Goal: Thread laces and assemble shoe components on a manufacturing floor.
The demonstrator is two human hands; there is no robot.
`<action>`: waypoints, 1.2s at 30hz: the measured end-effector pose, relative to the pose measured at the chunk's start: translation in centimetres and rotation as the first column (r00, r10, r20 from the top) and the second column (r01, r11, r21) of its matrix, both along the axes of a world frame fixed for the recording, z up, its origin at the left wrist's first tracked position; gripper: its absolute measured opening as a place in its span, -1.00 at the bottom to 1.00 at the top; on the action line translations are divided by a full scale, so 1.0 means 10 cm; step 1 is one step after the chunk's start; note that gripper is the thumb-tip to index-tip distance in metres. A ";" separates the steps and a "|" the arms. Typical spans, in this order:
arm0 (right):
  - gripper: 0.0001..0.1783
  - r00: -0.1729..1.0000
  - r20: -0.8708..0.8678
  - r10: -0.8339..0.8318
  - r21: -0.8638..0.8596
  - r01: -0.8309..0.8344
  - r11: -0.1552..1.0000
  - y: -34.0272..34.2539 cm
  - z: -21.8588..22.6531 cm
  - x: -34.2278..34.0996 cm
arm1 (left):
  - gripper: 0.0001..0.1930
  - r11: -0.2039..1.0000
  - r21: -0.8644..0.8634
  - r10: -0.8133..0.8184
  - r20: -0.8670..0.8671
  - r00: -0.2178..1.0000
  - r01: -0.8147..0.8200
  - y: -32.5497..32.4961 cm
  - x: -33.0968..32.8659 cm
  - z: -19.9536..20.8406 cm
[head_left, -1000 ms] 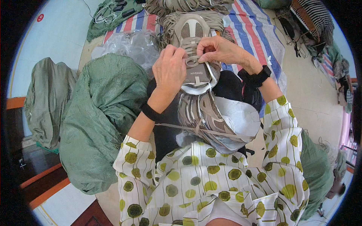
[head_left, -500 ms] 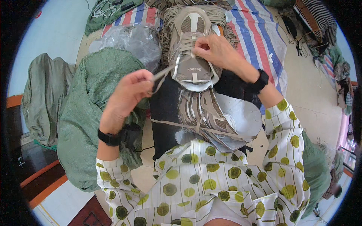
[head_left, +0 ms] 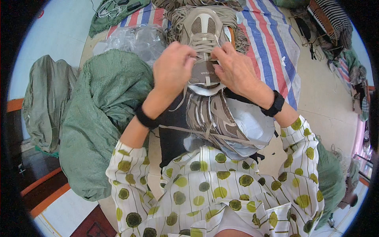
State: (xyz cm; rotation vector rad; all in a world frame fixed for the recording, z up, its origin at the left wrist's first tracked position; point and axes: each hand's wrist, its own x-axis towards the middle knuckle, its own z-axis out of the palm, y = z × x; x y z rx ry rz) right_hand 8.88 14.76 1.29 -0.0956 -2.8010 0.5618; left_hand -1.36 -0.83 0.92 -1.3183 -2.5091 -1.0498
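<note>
A brown-and-beige sneaker upper (head_left: 204, 23) lies in front of me, toe pointing away, with a beige shoelace (head_left: 204, 42) threaded across its front. The broad brown tongue (head_left: 206, 72) faces me. My left hand (head_left: 173, 67) is closed in a pinch at the left row of eyelets; a loose lace end hangs just below it. What sits between those fingertips is mostly hidden. My right hand (head_left: 237, 73) grips the right edge of the upper beside the tongue, thumb and fingers curled. Nearer me, a stack of flat sneaker uppers (head_left: 211, 118) is tied round with a lace.
A heap of beige laces (head_left: 179, 19) lies behind the upper on striped sheeting (head_left: 272, 51). Green woven sacks (head_left: 102, 118) and clear plastic bags (head_left: 136, 43) stand at left. A brush (head_left: 325, 23) is at far right. Black cloth (head_left: 169, 118) lies under the work.
My left hand has moved right and up from holding a stretched lace out to the side, and is now at the eyelets. My right hand has shifted to the upper's right edge.
</note>
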 end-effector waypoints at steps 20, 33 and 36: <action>-0.84 0.803 0.571 0.169 -0.721 0.393 0.571 0.58 -0.01 -0.21 | -0.82 0.984 0.047 0.161 0.204 0.966 -0.174 0.31 0.04 -0.17; -0.74 0.852 0.487 0.193 -0.675 0.226 0.702 0.43 -0.01 -0.11 | -0.90 0.995 0.010 0.095 -0.191 0.977 -0.095 0.04 0.11 0.00; -0.70 0.865 0.449 0.222 -0.631 0.131 0.765 0.45 -0.10 -0.09 | -0.91 0.990 -0.018 0.129 -0.233 0.964 -0.137 -0.03 -0.03 -0.09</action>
